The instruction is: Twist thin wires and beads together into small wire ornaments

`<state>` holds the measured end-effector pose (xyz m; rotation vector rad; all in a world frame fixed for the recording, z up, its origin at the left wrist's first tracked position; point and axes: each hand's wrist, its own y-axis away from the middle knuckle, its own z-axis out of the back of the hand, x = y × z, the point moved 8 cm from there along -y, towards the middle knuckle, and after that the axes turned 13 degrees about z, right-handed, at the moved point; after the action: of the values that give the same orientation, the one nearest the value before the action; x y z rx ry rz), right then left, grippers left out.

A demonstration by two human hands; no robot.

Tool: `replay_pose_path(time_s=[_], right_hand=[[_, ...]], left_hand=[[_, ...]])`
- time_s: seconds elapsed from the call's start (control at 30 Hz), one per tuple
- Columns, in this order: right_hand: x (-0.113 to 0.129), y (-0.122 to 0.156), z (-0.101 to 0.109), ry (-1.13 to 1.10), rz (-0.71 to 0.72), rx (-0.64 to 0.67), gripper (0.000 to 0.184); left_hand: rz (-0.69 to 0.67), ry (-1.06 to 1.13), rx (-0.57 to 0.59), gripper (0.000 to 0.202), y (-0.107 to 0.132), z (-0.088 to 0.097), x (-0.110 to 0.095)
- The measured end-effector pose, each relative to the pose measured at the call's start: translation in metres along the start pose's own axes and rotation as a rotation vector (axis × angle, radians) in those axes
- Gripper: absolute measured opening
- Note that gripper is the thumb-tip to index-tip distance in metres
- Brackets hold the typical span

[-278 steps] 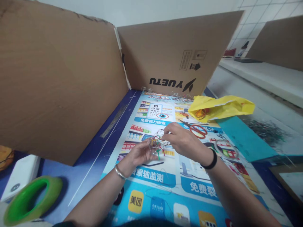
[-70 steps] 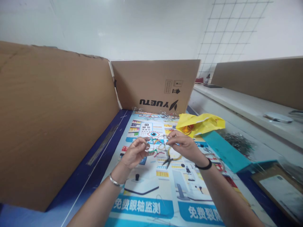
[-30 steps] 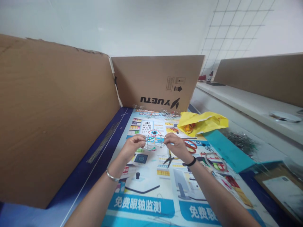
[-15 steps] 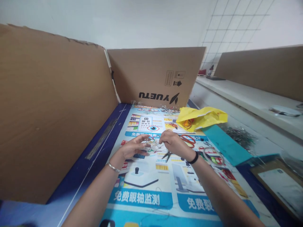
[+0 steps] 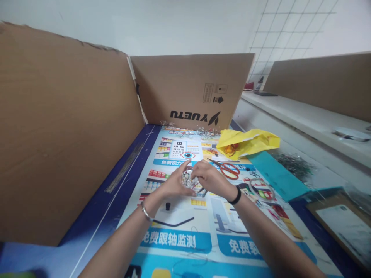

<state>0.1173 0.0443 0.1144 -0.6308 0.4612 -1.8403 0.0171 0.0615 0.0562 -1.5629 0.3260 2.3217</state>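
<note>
"First, how does the left hand [image 5: 174,183] stand?"

"Thumb and forefinger curve wide apart, the gap facing right. In that gap lies the wirework piece [image 5: 187,179], of thin wire with small coloured bits; whether the hidden fingers bear on it cannot be told."

"And the right hand [image 5: 209,178]?"

"Narrow: the fingers are bent and bunched, their tips on the right edge of the wirework piece."

"Which hand is nearer to it?"

"Neither, plainly; both are close against it. The governing relation is opposition: the piece lies to the right of the left palm and to the left of the right knuckles. Its long axis is masked by the fingers."

"What is placed just outside?"

"The dark pliers [image 5: 204,192] show only their tips, on the near side of the right hand. Farther off and to the right lie red-handled scissors [image 5: 230,171], blades pointing left and far. A wire coil [image 5: 273,192] lies right of the right wrist; a yellow bag [image 5: 255,141], beyond the scissors. The hands stand over a printed eye-care poster [image 5: 185,210]."
</note>
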Motion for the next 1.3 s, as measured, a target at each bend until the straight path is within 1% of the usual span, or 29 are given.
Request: replay_pose_path(time_s=[0.07, 0.13, 0.27, 0.33, 0.4, 0.5, 0.57, 0.63, 0.67, 0.73, 0.77, 0.8, 0.87, 0.93, 1.0, 1.1, 1.17, 1.3], right_hand=[[0.002, 0.000, -0.001, 0.001, 0.003, -0.003, 0.037], [0.002, 0.000, -0.001, 0.004, 0.007, -0.001, 0.037], [-0.001, 0.001, -0.001, -0.020, 0.015, -0.004, 0.036], [-0.002, 0.001, -0.002, -0.033, 0.024, -0.002, 0.035], [-0.002, 0.001, -0.004, -0.044, 0.035, -0.002, 0.034], [-0.002, 0.001, -0.007, -0.065, 0.050, -0.014, 0.034], [-0.004, 0.003, -0.008, -0.084, 0.045, -0.025, 0.034], [-0.010, 0.006, -0.007, -0.109, 0.012, -0.046, 0.034], [-0.014, 0.008, -0.005, -0.124, -0.012, -0.062, 0.034], [-0.024, 0.014, 0.002, -0.161, -0.071, -0.104, 0.034], [-0.030, 0.016, 0.007, -0.182, -0.101, -0.129, 0.033], [-0.035, 0.019, 0.012, -0.205, -0.128, -0.156, 0.031], [-0.046, 0.024, 0.024, -0.256, -0.176, -0.226, 0.026], [-0.057, 0.030, 0.036, -0.295, -0.215, -0.307, 0.018], [-0.066, 0.036, 0.044, -0.320, -0.261, -0.397, 0.010], [-0.076, 0.044, 0.047, -0.360, -0.312, -0.484, 0.005], [-0.078, 0.045, 0.046, -0.389, -0.318, -0.500, 0.005], [-0.074, 0.042, 0.044, -0.418, -0.291, -0.490, 0.003]], left_hand=[[0.008, -0.051, -0.088, 0.103, -0.002, -0.004, 0.001], [0.025, -0.120, -0.159, 0.090, -0.003, -0.003, 0.006], [0.006, -0.299, -0.231, 0.059, -0.005, 0.002, 0.010], [0.005, -0.378, -0.239, 0.045, -0.004, 0.003, 0.008], [0.019, -0.429, -0.224, 0.036, -0.004, 0.002, 0.008], [0.036, -0.437, -0.205, 0.032, -0.002, 0.001, 0.008], [0.037, -0.391, -0.180, 0.029, -0.002, 0.002, 0.008], [0.019, -0.303, -0.115, 0.032, -0.001, 0.002, 0.008], [0.013, -0.243, -0.073, 0.040, -0.001, 0.003, 0.009], [0.040, -0.089, 0.012, 0.065, -0.001, 0.006, 0.012], [0.074, 0.012, 0.045, 0.074, -0.001, 0.008, 0.014], [0.115, 0.130, 0.078, 0.077, 0.000, 0.010, 0.017], [0.171, 0.400, 0.131, 0.069, 0.001, 0.011, 0.020], [0.196, 0.636, 0.178, 0.061, 0.002, 0.008, 0.018], [0.204, 0.775, 0.206, 0.059, 0.004, 0.002, 0.014], [0.184, 0.813, 0.169, 0.060, 0.005, -0.002, 0.006], [0.155, 0.759, 0.096, 0.063, 0.005, 0.001, 0.003], [0.045, 0.623, -0.077, 0.075, 0.004, 0.014, -0.001]])
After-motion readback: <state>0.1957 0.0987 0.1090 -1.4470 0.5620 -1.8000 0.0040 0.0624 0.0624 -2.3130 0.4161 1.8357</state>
